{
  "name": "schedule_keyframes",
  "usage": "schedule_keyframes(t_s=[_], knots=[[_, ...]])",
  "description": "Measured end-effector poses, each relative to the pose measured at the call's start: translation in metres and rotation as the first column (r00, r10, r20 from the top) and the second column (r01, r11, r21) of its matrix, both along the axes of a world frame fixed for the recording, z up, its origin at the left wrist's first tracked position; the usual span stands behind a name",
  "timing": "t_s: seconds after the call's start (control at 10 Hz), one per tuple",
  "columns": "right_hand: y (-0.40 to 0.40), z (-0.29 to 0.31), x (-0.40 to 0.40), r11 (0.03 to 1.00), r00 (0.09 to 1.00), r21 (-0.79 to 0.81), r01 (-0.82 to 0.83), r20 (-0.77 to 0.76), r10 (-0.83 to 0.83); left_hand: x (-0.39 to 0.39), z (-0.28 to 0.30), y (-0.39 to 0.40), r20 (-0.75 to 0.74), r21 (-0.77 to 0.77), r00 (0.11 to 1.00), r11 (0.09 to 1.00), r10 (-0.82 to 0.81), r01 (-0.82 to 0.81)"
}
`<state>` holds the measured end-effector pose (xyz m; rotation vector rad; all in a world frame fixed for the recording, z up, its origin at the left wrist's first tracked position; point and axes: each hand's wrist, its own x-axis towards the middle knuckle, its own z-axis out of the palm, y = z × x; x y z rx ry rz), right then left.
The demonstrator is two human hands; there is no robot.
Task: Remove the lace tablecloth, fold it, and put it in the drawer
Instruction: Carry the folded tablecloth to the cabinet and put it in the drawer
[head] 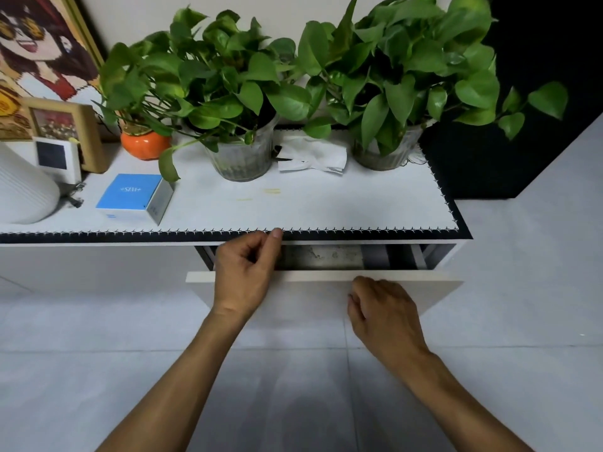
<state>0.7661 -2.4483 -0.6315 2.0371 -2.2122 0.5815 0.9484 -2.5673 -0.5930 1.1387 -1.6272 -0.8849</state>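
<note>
The white lace tablecloth [326, 203] with a black stitched hem covers the top of a white cabinet, and its front edge hangs over. Below it, the drawer [391, 278] is pulled partly out, showing a dark inside. My left hand [244, 272] is raised to the cloth's front hem; the thumb tip lies on the black trim with the curled index finger against it, pinching the edge. My right hand [378, 311] hovers in front of the drawer's white front panel with its fingers curled in, holding nothing.
On the cloth stand two leafy plants in glass pots [243, 158] [385, 151], an orange pot [145, 145], a blue and white box [135, 199], crumpled white paper [313, 156], a white vase [23, 190] and picture frames [65, 132]. Pale tiled floor lies below.
</note>
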Motion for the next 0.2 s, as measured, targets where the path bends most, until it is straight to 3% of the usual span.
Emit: schedule_keyframes(t_s=[0.1,0.2], knots=[[-0.0216,-0.0032,-0.0146,0.996,0.99,0.094,0.005,0.139,-0.018,0.0052,-0.021,0.0004,0.194,0.133,0.981,0.991,-0.02,-0.006],[-0.0313,-0.0082,-0.0235,0.981,0.981,0.189,-0.032,0.193,-0.005,0.0051,-0.0218,-0.0002,0.318,0.146,0.948,0.989,-0.033,-0.015]])
